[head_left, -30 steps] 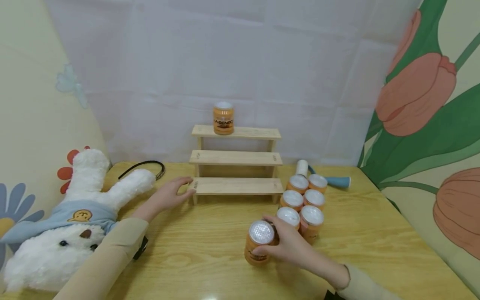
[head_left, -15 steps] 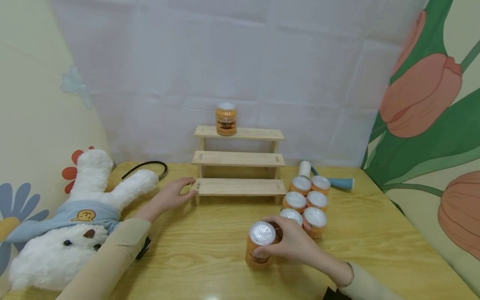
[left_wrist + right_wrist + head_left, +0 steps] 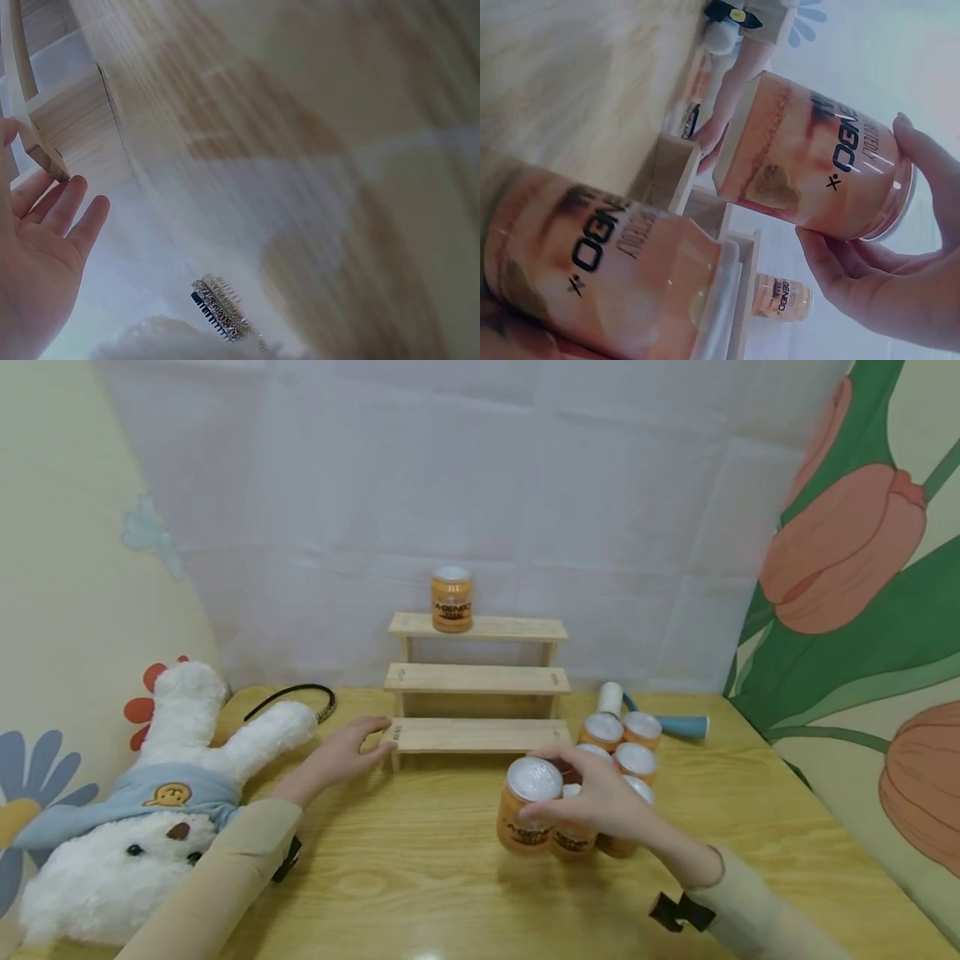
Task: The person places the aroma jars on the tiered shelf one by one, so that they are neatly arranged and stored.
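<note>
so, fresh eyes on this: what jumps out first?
Likely the orange can in the right hand, near the middle of the head view, beside a cluster of matching cans. Behind it, the three-tier wooden stand draws the eye, with a lone can on its top tier. At far left lies a white plush toy in a blue shirt.

In the head view, the right hand [image 3: 603, 797] and the orange can [image 3: 517, 827] in its grip cover parts of the clustered cans [image 3: 636, 762]; the smallest label print is too small to read. The back cans partly mask a white-and-blue object [image 3: 681, 727], whose kind cannot be told. The left sleeve [image 3: 213, 868] hides part of the plush toy [image 3: 97, 877]. The left wrist view's left edge crops the left hand [image 3: 41, 262]; the right wrist view's bottom edge cuts off a blurred lower can [image 3: 607, 259].
</note>
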`<action>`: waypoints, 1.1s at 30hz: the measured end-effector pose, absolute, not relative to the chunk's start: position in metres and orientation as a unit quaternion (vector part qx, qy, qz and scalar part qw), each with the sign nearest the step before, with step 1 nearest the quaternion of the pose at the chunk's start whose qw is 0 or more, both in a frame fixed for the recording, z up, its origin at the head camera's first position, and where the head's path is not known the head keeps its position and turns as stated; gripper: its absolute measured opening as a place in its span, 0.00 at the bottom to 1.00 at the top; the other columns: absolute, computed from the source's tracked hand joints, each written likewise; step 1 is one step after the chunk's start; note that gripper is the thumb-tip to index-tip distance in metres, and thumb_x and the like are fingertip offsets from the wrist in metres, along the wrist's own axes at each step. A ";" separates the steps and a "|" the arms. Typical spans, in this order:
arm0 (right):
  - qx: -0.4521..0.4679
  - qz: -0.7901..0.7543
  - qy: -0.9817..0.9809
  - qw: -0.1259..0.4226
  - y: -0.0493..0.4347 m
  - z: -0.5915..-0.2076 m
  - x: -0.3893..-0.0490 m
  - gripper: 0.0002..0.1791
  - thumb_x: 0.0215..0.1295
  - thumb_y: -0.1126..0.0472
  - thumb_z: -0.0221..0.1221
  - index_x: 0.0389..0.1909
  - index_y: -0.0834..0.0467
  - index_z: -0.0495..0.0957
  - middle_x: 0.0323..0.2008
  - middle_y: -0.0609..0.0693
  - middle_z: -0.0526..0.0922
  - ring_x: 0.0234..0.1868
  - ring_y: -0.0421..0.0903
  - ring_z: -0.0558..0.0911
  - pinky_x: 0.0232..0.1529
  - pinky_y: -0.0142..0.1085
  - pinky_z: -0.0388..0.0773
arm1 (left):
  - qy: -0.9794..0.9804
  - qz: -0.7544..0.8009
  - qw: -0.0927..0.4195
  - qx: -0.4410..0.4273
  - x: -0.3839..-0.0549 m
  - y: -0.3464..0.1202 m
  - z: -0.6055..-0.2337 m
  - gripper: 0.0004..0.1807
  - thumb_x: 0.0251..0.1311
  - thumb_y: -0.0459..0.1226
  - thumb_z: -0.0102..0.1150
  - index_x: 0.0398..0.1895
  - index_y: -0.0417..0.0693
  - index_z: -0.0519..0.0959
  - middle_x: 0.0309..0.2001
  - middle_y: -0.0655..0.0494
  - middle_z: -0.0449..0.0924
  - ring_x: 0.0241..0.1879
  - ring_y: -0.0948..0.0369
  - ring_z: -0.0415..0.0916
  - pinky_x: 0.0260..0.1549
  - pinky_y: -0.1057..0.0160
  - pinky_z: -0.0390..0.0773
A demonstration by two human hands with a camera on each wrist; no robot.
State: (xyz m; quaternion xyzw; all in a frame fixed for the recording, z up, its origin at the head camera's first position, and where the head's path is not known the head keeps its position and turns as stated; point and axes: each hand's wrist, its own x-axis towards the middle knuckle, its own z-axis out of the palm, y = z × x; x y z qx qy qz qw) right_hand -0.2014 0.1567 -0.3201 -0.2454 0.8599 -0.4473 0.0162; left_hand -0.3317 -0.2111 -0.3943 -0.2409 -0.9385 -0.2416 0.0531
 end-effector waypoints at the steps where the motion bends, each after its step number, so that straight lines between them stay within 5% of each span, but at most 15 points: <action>1: -0.247 -0.449 0.859 0.015 0.157 -0.318 -0.204 0.35 0.47 0.49 0.72 0.58 0.50 0.72 0.46 0.47 0.80 0.43 0.43 0.80 0.42 0.38 0.80 | -0.938 -0.242 0.054 -0.241 -0.332 -0.211 -0.395 0.34 0.67 0.51 0.48 0.66 0.35 0.63 0.65 0.34 0.62 0.62 0.39 0.64 0.60 0.40 0.66; 12: -0.199 -0.457 0.867 0.019 0.159 -0.294 -0.232 0.38 0.48 0.45 0.70 0.61 0.51 0.70 0.48 0.49 0.80 0.45 0.45 0.79 0.41 0.37 0.79 | -0.937 -0.253 0.057 -0.234 -0.332 -0.207 -0.394 0.31 0.67 0.48 0.50 0.65 0.35 0.65 0.65 0.35 0.63 0.62 0.39 0.64 0.59 0.40 0.68; 33: -0.201 -0.518 0.829 -0.054 0.154 -0.253 -0.307 0.29 0.56 0.57 0.66 0.59 0.59 0.71 0.50 0.57 0.78 0.46 0.49 0.79 0.42 0.39 0.82 | -0.929 -0.266 0.085 -0.242 -0.333 -0.208 -0.396 0.28 0.66 0.45 0.54 0.60 0.32 0.70 0.61 0.33 0.67 0.58 0.39 0.68 0.54 0.45 0.75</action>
